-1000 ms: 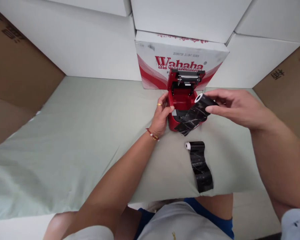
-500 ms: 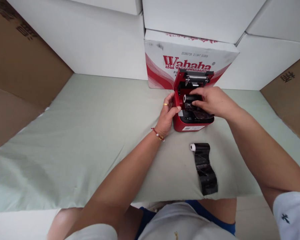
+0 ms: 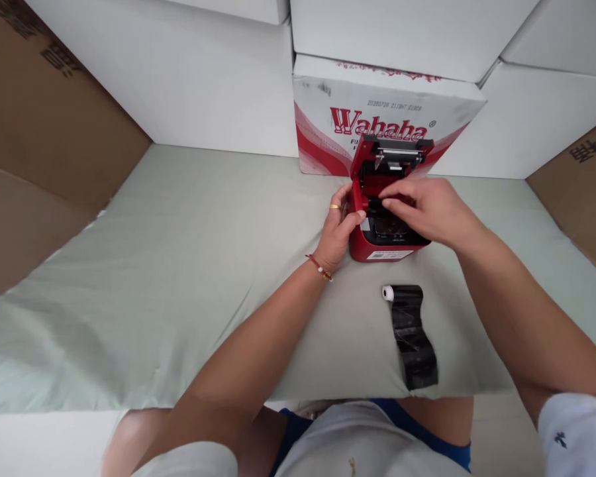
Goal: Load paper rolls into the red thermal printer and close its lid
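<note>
A red label printer [image 3: 361, 248] stands on the cloth with its lid [image 3: 395, 154] raised, leaving the black inside exposed. My left hand [image 3: 338, 225] grips the printer's left side, thumb on the front rim and fingers behind. My right hand [image 3: 424, 205] reaches into the bay from the right, thumb and index finger pinched at a black ribbon roll [image 3: 376, 207] down inside. Most of that roll is hidden by the fingers and the bay wall. Nearer to me, a second black ribbon roll [image 3: 407, 293] with a white core lies partly unwound, its loose strip trailing toward the table edge.
Behind the printer a white and red Wahaba carton [image 3: 322, 126] leans against stacked white boxes [image 3: 218, 86]. Brown cardboard [image 3: 54, 139] walls the left side, and another brown box [image 3: 583, 192] the right. A pale green cloth [image 3: 179, 265] covers the table.
My right hand has lowered the black ribbon roll into the printer's bay; its white core end no longer shows. My left hand keeps its hold on the printer. The view has shifted slightly.
</note>
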A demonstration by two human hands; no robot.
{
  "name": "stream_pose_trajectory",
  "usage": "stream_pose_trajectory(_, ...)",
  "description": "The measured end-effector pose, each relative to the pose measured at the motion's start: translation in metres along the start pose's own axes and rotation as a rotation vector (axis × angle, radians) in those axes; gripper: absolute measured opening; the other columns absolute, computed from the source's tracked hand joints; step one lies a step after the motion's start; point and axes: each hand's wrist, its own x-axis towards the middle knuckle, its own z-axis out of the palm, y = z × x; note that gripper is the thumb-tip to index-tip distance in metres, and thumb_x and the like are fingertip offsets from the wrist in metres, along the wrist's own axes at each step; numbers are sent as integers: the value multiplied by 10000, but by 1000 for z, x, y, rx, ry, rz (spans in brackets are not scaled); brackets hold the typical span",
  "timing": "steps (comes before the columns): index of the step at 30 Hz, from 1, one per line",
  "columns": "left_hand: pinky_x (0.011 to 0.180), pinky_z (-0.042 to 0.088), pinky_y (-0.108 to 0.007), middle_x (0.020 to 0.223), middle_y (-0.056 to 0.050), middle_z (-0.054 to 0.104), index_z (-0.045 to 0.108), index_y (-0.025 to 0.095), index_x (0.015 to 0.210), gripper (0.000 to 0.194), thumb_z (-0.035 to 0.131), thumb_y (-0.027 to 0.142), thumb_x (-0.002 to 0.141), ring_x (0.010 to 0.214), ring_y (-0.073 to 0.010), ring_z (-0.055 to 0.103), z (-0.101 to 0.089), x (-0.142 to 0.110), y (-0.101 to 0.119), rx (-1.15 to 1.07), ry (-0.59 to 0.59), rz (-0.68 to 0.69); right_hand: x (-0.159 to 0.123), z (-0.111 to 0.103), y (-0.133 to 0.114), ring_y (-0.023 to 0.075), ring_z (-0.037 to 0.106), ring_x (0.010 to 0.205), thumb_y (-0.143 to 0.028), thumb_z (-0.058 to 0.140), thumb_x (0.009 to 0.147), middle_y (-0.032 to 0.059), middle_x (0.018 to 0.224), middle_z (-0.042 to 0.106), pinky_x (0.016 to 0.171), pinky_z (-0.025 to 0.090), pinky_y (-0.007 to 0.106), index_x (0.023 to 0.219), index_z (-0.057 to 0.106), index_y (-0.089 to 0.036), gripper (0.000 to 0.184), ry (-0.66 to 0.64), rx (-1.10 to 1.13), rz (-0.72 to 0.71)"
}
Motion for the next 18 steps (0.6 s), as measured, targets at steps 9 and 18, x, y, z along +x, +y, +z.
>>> stream_pose_trajectory(9, 1328, 341, -502, 1599, -99, 535, 496, 315, 1515, 595, 553, 676, 1046, 1540, -298, 489, 10, -14, 23, 277, 99, 155, -90, 5, 0, 317, 652, 1447, -299, 647, 1051, 56, 1469, 753, 1232, 511, 586, 1365, 789, -343, 348, 113, 142, -225)
stream_pose_trajectory(18, 1301, 342, -579, 1253, -45, 759, 707, 346, 1309, 350, 654, 308, 966, 1368, -295, 646, 31, -50, 51, 946, -70, 767, -88, 16, 20, 304, 642, 1460, -329, 629, 1057, 34, 1393, 797, 1250, 497, 584, 1241, 836, -355, 278, 188, 222, -213)
